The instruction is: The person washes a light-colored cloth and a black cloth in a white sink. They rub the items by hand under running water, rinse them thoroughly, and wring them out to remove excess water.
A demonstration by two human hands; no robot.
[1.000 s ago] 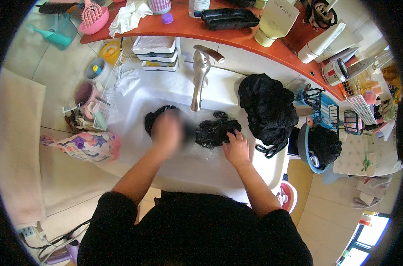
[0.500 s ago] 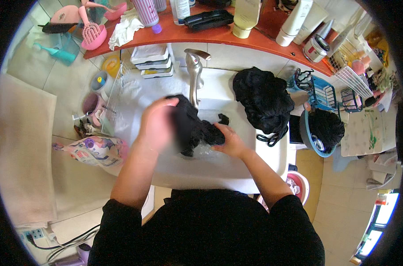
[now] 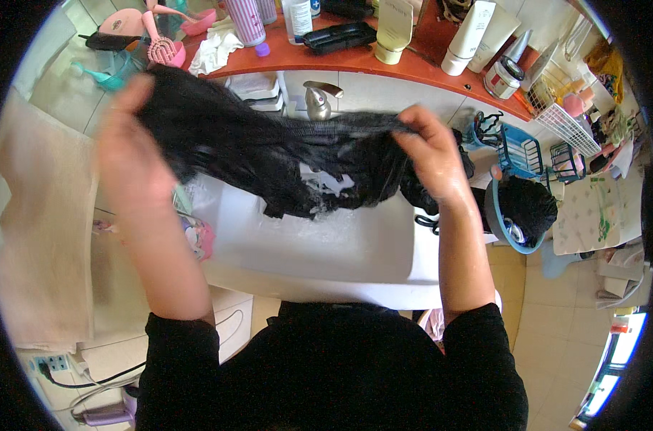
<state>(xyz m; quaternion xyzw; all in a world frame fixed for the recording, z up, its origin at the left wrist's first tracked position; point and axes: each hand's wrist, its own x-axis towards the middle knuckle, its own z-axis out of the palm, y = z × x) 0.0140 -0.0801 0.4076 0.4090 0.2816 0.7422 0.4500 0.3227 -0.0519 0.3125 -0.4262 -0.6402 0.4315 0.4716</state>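
Observation:
A thin black garment (image 3: 269, 144) is stretched out sideways above the white sink (image 3: 319, 248). My left hand (image 3: 129, 147), smeared by motion, has the garment's left end raised. My right hand (image 3: 434, 158) pinches its right end along the upper edge. Ragged, partly see-through patches show at its lower middle, and splashing water glints below it. Behind the cloth stands the metal tap (image 3: 317, 100), its spout covered by the garment. What kind of garment it is, I cannot tell.
A red shelf (image 3: 283, 59) with bottles, tubes and a pink hairbrush (image 3: 165, 49) runs along the back. On the right, a blue basin (image 3: 493, 208) holds dark cloth. Another black bundle (image 3: 418, 195) lies on the sink's right rim, mostly behind my right hand.
My hands have moved far apart and up, my left to the left and my right to the right. The garment, bunched under the tap before, is now lifted and spread between them.

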